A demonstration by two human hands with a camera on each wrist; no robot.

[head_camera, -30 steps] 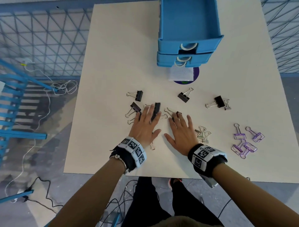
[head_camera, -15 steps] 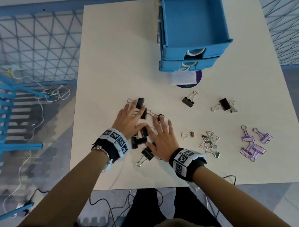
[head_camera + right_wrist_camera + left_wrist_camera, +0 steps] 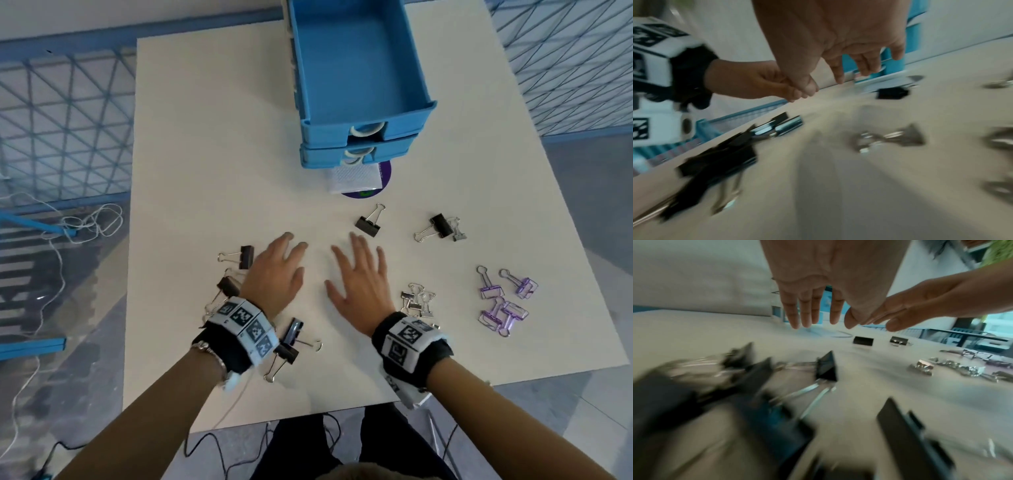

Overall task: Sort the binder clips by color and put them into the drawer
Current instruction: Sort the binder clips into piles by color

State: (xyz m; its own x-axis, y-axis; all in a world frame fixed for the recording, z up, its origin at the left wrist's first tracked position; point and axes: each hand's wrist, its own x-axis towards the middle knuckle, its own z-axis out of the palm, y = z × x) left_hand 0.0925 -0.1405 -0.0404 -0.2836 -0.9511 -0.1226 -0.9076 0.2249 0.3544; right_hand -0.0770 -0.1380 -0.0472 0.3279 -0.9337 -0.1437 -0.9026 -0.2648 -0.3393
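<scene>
Since half a second ago: both hands have slid forward off the black binder clips (image 3: 287, 342), leaving them at the left wrist. Left hand (image 3: 275, 274) and right hand (image 3: 363, 282): grip spread, empty, above the desk (image 3: 205, 154). Clips: light, rigid, likely slippery; best pinched by the body. Top drawer (image 3: 363, 116) open.

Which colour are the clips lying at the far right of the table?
Translucent purple clips; the head view shows them best.
</scene>
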